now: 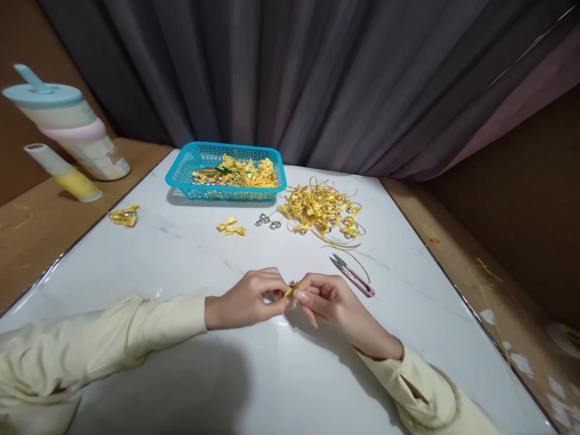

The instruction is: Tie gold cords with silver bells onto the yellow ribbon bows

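Between my two hands, just above the white tabletop, is a small yellow ribbon bow [290, 290] with a silver bell at its top. My left hand [259, 294] pinches its left side with thumb and forefinger. From the other side, my right hand [324, 302] has its thumb and forefinger closed on the same bow. Fingertips cover most of it. Two loose yellow bows [232, 227] lie farther back, with several silver bells [267, 222] beside them. A large pile of yellow bows with bells and gold cords [317, 207] is heaped behind my right hand.
Pink-handled thread snips [352, 275] lie right of my right hand, blades pointing back-left. A blue plastic basket [181, 181] holds more bows and bells. Another bow cluster [124, 215] sits at left. Beyond the left edge stand a tumbler [86, 136] and a yellow-wound tube [66, 175]. Dark curtains hang behind.
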`<state>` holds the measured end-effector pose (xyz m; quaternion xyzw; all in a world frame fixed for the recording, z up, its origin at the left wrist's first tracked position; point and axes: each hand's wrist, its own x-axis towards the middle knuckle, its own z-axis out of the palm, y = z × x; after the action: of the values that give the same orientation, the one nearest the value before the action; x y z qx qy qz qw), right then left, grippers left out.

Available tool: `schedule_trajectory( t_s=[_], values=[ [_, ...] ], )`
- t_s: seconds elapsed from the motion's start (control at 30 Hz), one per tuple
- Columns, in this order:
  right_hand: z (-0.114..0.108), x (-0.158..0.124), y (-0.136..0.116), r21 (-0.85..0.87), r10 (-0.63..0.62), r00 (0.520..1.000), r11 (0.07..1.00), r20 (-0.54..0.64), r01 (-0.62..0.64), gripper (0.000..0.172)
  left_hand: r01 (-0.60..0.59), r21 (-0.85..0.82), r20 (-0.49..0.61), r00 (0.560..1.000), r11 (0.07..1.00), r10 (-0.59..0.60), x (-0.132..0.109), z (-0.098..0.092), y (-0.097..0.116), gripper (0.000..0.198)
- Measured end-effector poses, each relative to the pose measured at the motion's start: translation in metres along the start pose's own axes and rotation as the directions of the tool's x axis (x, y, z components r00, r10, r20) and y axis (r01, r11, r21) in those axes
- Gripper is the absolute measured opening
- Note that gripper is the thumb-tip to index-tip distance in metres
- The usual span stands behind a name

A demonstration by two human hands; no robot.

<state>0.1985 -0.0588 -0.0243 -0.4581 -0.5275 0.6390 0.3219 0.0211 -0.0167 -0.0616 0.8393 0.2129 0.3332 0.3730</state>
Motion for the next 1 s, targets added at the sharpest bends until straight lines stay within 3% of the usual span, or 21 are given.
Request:
schedule_trajectory(
  t_s=[0.3,0.57,0.83,1.0],
  values=[
    [-0.0054,0.0057,0.0022,0.254,0.13,0.991,0.959,-0.011,-0.123,0.025,-0.175,-0.016,-0.011,0.984,0.984,0.175,0.0003,0.0011,0.0015,0.016],
    [-0.008,0.0078,0.0049,0.349,0.133,0.991,0.929,0.003,-0.126,0.021,-0.233,-0.058,-0.066,0.971,0.971,0.229,-0.0003,0.0008,0.0024,0.01],
    [-0.0097,0.0061,0.0048,0.308,0.083,0.996,0.949,-0.043,-0.066,0.022,-0.174,-0.064,-0.157,0.974,0.983,0.162,-0.0001,0.0003,0.0021,0.008],
    [-0.0045,0.0038,0.0034,0.143,0.045,0.997,0.989,-0.066,-0.035,0.025,-0.034,-0.05,-0.216,0.976,0.998,0.023,-0.0005,-0.0018,0.0012,0.012]
  ],
)
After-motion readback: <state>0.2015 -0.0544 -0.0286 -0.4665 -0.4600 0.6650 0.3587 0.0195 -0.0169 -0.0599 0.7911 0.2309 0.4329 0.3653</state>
